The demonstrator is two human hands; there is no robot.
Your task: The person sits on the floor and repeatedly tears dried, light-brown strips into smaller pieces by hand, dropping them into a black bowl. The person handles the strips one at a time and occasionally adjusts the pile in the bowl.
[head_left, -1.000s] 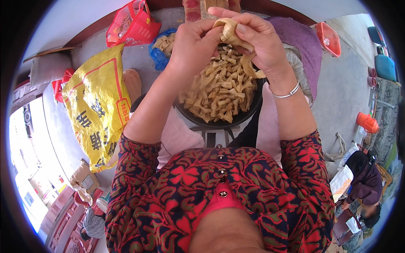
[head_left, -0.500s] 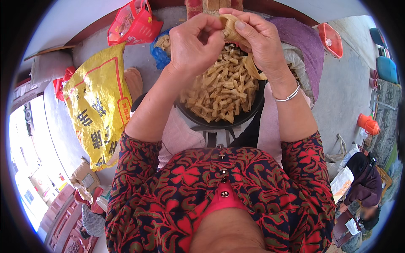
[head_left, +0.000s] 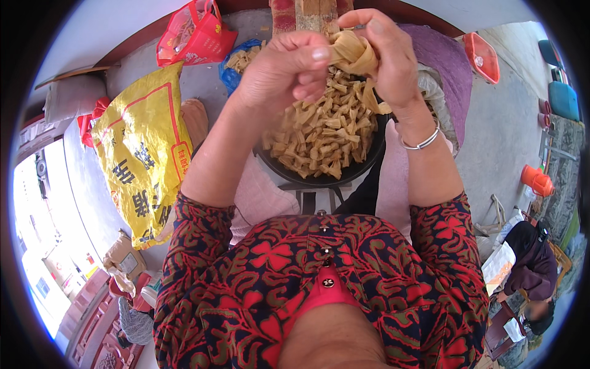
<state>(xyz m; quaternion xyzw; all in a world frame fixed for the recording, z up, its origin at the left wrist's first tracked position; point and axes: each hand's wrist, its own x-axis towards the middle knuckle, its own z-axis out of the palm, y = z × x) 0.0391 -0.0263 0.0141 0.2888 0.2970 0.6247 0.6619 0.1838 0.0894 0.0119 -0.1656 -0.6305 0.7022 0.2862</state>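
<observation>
Looped tan strip (head_left: 355, 55), held aloft

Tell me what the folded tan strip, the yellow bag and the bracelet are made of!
Folded tan strip: perhaps dried leaf or husk; it looks satiny with fine streaks.
Yellow bag: probably plastic, maybe woven; it creases and shines slightly.
Bracelet: likely metal; it's smooth and silvery with bright glints.

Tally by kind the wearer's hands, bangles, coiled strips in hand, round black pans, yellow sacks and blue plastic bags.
Hands: 2 (left hand, right hand)
Silver bangle: 1
Coiled tan strip, in the right hand's grip: 1
Round black pan: 1
Yellow sack: 1
Blue plastic bag: 1
Total: 7
</observation>
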